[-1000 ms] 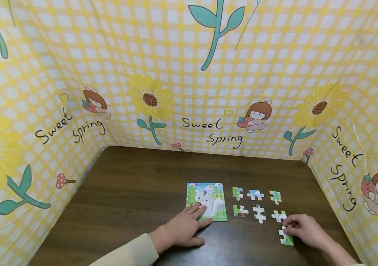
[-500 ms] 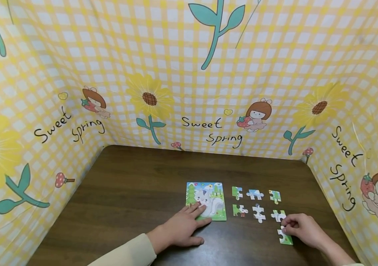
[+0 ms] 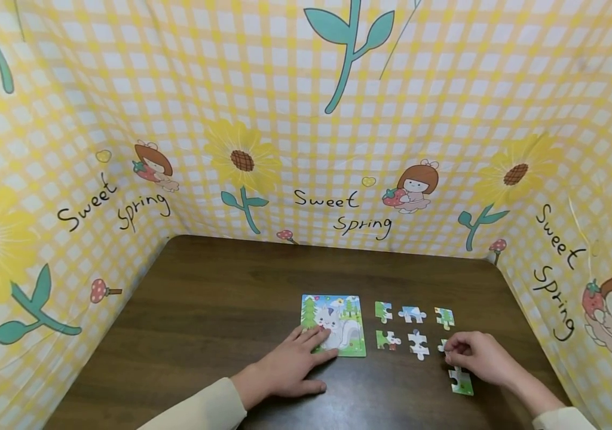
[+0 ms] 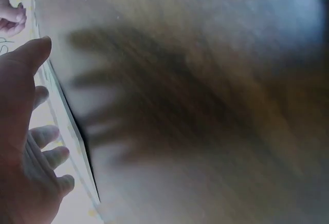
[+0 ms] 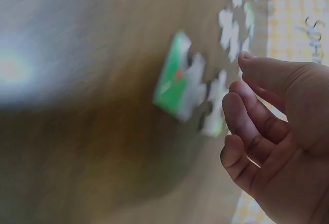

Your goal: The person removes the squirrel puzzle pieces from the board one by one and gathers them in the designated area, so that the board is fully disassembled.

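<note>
My left hand (image 3: pixel 294 363) rests flat with spread fingers on the lower left part of a square picture card (image 3: pixel 350 343) showing a white bushy-tailed animal. In the left wrist view, the fingers (image 4: pixel 42 136) lie along the card's thin edge. My right hand (image 3: pixel 478 357), loosely curled, hovers by the right column of jigsaw pieces. It partly hides the middle piece (image 3: pixel 442 346). Just below it lies a green-edged corner piece (image 3: pixel 462 383). In the right wrist view, the corner piece (image 5: pixel 175 82) lies apart from the fingertips, and no piece shows between them.
More jigsaw pieces lie in two rows right of the card, among them a tree piece (image 3: pixel 383 312), a sky piece (image 3: pixel 412 315) and a white piece (image 3: pixel 419 345). Yellow checked cloth (image 3: pixel 284 179) walls the brown table (image 3: pixel 204 310) at the back and sides.
My right hand has moved up and slightly left, off the corner piece and over the middle right piece. The left hand has shifted slightly left on the card.
</note>
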Motion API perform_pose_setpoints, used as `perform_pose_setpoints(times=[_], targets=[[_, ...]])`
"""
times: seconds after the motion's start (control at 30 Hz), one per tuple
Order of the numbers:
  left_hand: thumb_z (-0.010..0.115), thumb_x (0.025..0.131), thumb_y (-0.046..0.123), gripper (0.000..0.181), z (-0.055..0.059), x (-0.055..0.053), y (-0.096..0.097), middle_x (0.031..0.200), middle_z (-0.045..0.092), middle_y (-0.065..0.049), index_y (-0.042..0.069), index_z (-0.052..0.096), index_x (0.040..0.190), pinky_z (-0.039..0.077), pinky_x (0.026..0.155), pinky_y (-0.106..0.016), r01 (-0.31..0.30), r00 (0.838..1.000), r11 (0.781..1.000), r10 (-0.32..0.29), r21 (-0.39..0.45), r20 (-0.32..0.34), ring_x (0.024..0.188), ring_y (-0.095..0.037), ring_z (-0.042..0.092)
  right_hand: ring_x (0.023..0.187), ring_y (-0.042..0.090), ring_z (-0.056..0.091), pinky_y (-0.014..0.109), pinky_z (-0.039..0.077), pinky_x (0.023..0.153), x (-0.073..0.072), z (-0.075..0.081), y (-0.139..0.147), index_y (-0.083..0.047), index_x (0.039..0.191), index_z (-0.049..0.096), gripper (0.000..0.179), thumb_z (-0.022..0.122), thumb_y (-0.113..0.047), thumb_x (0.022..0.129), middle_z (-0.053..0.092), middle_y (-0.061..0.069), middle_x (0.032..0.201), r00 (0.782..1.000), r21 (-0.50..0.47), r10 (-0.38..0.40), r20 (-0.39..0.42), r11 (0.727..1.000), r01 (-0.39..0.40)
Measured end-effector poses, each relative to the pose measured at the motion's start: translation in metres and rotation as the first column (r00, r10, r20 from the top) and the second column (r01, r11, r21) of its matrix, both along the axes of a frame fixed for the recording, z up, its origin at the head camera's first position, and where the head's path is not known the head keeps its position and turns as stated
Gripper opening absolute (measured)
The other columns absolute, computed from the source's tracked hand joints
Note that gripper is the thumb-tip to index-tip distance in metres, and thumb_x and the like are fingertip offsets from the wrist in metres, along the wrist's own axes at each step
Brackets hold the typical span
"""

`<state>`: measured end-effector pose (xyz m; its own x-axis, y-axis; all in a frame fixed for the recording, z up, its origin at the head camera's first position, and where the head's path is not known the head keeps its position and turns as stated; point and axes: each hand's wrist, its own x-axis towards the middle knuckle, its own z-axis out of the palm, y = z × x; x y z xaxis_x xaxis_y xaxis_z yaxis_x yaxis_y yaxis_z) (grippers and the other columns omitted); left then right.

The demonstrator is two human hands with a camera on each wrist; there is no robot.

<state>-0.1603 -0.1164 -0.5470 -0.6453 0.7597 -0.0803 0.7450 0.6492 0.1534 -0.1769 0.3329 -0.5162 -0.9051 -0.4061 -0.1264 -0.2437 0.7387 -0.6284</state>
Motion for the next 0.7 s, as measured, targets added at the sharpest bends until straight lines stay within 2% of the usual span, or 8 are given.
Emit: perform_pose_setpoints(times=[0.17,0.33,0.57,0.7], targets=[[0.052,0.1,0.063,0.068,0.003,0.001,-0.01,0.17,0.026,-0.007,0.033,0.04,0.159,0.027,0.119,-0.062,-0.034,0.999,0.999,0.034,-0.001,0.023,0.156,-0.032,0.027,0.073,-0.002,0.06,0.024,0.05,0.065,-0.016,0.012,-0.036,-0.013,0.096,0.075,0.008,0.077,-0.02,0.093,0.07,-0.01,0.083,0.995,0.009,0.054,-0.087,0.999,-0.054],[0.054,0.099,0.063,0.067,0.003,0.001,-0.016,0.17,0.026,-0.006,0.033,0.042,0.158,0.027,0.119,-0.064,-0.049,0.998,0.999,0.049,0.001,0.026,0.155,-0.035,0.028,0.075,-0.001,0.062,0.025,0.052,0.068,-0.031,0.013,-0.078,-0.011,0.101,0.074,0.01,0.076,-0.017,0.093,0.07,-0.009,0.087,0.981,-0.007,0.134,-0.143,0.991,-0.137],[0.055,0.099,0.063,0.068,0.003,0.0,-0.019,0.17,0.026,-0.006,0.034,0.041,0.158,0.027,0.119,-0.063,-0.062,0.998,0.998,0.062,-0.028,0.026,0.155,-0.035,0.028,0.074,0.003,0.064,0.028,0.053,0.071,-0.048,0.005,-0.132,-0.012,0.11,0.073,0.017,0.075,-0.019,0.095,0.071,-0.006,0.097,0.977,-0.031,0.2,-0.078,0.979,-0.203],[0.056,0.099,0.061,0.067,0.003,0.001,-0.02,0.17,0.026,-0.006,0.033,0.042,0.158,0.029,0.118,-0.064,-0.064,0.997,0.997,0.066,-0.037,0.043,0.154,-0.035,0.029,0.076,0.006,0.064,0.029,0.053,0.072,-0.056,0.0,-0.159,-0.011,0.113,0.073,0.021,0.076,-0.02,0.094,0.072,-0.001,0.099,0.971,-0.024,0.227,-0.079,0.973,-0.229]])
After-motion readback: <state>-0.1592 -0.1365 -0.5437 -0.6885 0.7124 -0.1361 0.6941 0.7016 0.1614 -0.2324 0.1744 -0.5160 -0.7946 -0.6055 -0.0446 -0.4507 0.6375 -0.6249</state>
